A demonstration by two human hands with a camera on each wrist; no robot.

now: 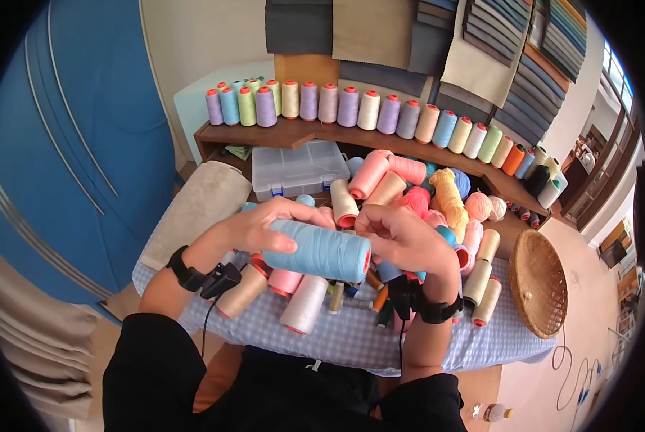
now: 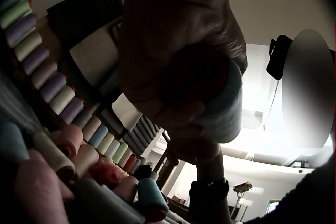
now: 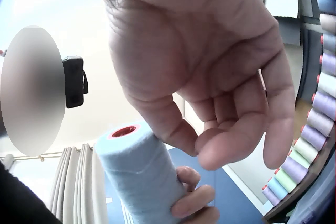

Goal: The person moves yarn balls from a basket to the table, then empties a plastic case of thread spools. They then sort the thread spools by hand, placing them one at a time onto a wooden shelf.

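Observation:
In the head view my left hand [image 1: 261, 229] grips a large light blue thread cone [image 1: 319, 248] from its left end, tilted almost sideways above the table. The cone's red core shows at its right end, and in the right wrist view the left fingers [image 3: 197, 203] wrap its side. My right hand [image 1: 409, 234] hovers just past that end, its thumb and index fingertips brought together and the other fingers bent. I cannot tell whether a fine thread lies between those fingertips. Below the cone, a white thread cone [image 1: 306, 304] and a beige one [image 1: 242, 291] lie on the tablecloth.
A checked cloth [image 1: 474, 349] covers the table. Behind the hands are a clear plastic case [image 1: 299, 169], pink cones [image 1: 371, 175] and yellow yarn [image 1: 448, 196]. A wicker basket [image 1: 537, 284] leans at the right edge. Upright thread cones line a wooden shelf [image 1: 322, 131] at the back.

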